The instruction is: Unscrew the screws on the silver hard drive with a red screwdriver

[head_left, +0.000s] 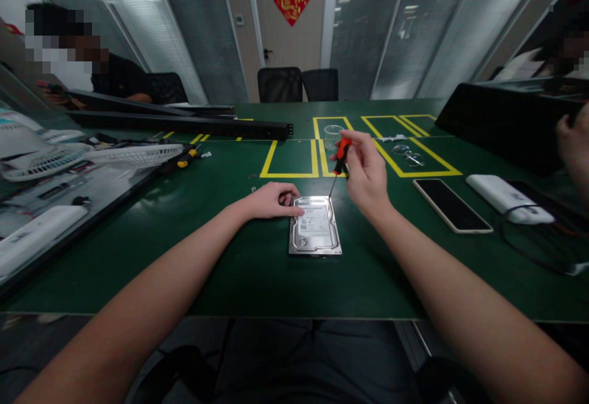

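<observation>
A silver hard drive (317, 226) with a white label lies flat on the green table (221, 275) in front of me. My left hand (276, 200) grips its upper left edge, thumb on top of the label and the other fingers curled by the side. In my right hand (368, 170) is a screwdriver (342, 153) with an orange and black handle, held between thumb and fingers. Its thin shaft slants down, and the tip meets the drive's upper right corner. Whether the tip sits in a screw is too small to tell.
Beyond my hands stand a clear cup (333, 131) and a pair of glasses (408, 156). To the right lie a phone (453, 205), a white power bank (508, 198) and a black cable. A yellow-black tool (187, 158) and fan parts are left. Two people sit at the sides.
</observation>
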### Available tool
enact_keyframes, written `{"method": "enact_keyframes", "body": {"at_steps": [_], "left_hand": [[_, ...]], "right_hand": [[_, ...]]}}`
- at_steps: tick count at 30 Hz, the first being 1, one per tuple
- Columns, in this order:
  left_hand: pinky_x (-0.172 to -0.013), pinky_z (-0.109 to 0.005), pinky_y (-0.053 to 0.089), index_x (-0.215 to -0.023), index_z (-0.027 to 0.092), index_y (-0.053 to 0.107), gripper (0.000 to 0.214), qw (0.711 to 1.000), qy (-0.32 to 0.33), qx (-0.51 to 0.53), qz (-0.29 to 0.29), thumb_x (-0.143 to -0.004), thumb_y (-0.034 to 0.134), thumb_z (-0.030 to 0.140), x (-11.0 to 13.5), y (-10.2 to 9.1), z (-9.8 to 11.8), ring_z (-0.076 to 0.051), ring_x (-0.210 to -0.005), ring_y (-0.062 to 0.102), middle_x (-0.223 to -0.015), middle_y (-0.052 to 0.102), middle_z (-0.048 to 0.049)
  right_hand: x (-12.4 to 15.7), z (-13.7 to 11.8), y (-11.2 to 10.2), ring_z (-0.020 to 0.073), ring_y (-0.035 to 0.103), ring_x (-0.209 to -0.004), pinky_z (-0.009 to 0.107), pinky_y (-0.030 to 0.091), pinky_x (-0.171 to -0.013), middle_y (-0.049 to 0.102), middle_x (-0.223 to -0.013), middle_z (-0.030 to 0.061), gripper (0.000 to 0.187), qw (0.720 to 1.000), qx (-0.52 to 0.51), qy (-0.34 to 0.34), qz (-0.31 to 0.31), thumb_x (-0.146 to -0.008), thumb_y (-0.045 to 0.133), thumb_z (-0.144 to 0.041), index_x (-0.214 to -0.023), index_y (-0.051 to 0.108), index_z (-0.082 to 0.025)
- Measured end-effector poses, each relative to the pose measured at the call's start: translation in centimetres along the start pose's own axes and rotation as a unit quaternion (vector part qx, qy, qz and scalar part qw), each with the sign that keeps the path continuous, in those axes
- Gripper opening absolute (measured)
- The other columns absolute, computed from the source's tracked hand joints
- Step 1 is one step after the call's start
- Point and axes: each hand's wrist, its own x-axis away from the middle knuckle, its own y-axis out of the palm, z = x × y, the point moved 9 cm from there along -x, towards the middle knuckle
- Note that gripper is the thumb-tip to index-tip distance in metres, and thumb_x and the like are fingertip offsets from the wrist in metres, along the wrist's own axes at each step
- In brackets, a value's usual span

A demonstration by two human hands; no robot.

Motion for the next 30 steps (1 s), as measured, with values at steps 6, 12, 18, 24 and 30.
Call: {"method": "enact_keyframes", "body": {"at_steps": [6, 12, 18, 24, 30], "left_hand": [[-0.07, -0.031, 0.039, -0.112, 0.018, 0.068, 0.059, 1.0, -0.001, 0.004, 0.003, -0.08, 0.076, 0.067, 0.04, -0.06, 0.11, -0.017, -0.074, 0.055, -0.081, 0.063, 0.0002], [-0.069, -0.031, 0.038, -0.111, 0.019, 0.068, 0.057, 1.0, 0.0, 0.004, 0.007, -0.079, 0.076, 0.065, 0.04, -0.03, 0.05, -0.017, -0.073, 0.055, -0.081, 0.063, -0.0004], [-0.069, -0.031, 0.039, -0.111, 0.019, 0.069, 0.057, 1.0, -0.002, 0.004, 0.004, -0.079, 0.076, 0.065, 0.07, -0.05, 0.02, -0.017, -0.074, 0.055, -0.081, 0.063, -0.0003], [-0.07, -0.032, 0.04, -0.112, 0.019, 0.069, 0.058, 1.0, -0.005, 0.003, 0.003, -0.079, 0.076, 0.067, 0.08, -0.11, 0.14, -0.018, -0.075, 0.056, -0.082, 0.064, -0.0005], [-0.07, -0.032, 0.04, -0.112, 0.019, 0.068, 0.059, 1.0, -0.009, 0.0, -0.002, -0.079, 0.075, 0.067, 0.15, -0.08, 0.34, -0.018, -0.075, 0.056, -0.083, 0.064, -0.0008]], "right_hand": [[0.05, 0.05, -0.07, 0.0236, 0.075, -0.097, 0.043, 0.068, -0.078, 0.068, -0.112, 0.0053, 0.034, 1.0, 0.006, 0.001, 0.003, -0.109, 0.043, -0.051, -0.131, 0.062, -0.034], [0.06, -0.06, -0.1, 0.0212, 0.073, -0.089, 0.041, 0.067, -0.074, 0.067, -0.116, 0.0061, 0.033, 1.0, 0.026, 0.007, 0.007, -0.108, 0.045, -0.051, -0.13, 0.062, -0.033], [0.07, 0.08, -0.32, 0.0242, 0.073, -0.1, 0.044, 0.067, -0.081, 0.068, -0.119, 0.0071, 0.031, 0.999, 0.045, 0.007, 0.019, -0.108, 0.048, -0.048, -0.13, 0.062, -0.032], [0.1, 0.09, -0.21, 0.0228, 0.074, -0.098, 0.037, 0.066, -0.07, 0.067, -0.121, 0.007, 0.028, 0.999, 0.027, 0.018, 0.021, -0.106, 0.052, -0.049, -0.127, 0.061, -0.031], [0.1, 0.35, -0.43, 0.0242, 0.07, -0.105, 0.039, 0.065, -0.074, 0.065, -0.123, 0.0061, 0.027, 0.999, 0.029, 0.005, 0.029, -0.105, 0.056, -0.047, -0.126, 0.062, -0.033]]}}
